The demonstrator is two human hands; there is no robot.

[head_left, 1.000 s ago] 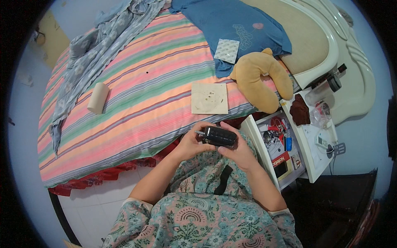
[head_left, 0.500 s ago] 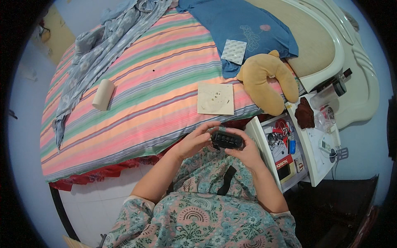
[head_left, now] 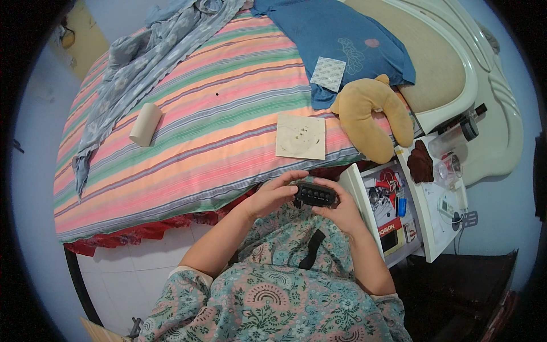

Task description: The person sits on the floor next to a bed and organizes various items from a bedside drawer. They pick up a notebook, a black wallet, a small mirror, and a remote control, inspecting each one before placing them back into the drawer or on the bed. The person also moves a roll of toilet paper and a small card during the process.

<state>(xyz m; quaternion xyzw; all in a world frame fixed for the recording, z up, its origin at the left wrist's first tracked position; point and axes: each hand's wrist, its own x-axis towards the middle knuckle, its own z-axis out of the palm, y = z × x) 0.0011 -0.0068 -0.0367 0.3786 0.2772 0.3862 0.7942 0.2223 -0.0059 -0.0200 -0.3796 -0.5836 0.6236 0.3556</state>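
Note:
In front of my body, both hands hold a small black oblong object with a row of round marks along its face; its exact kind I cannot make out. My left hand grips its left end, thumb on the near side and fingers along the top. Around the right end curl the fingers of my right hand, with the thumb below. Just beyond the hands, on the bed, lies a square cream sheet with small dark bits on it.
A striped bed spreads ahead, bearing a paper roll, a tan neck pillow, a blue pillow and a white packet. At right, an open drawer holds cables and small items below a white nightstand top.
The view has shifted slightly. My left thumb has come onto the left end of the black object, which both hands still hold.

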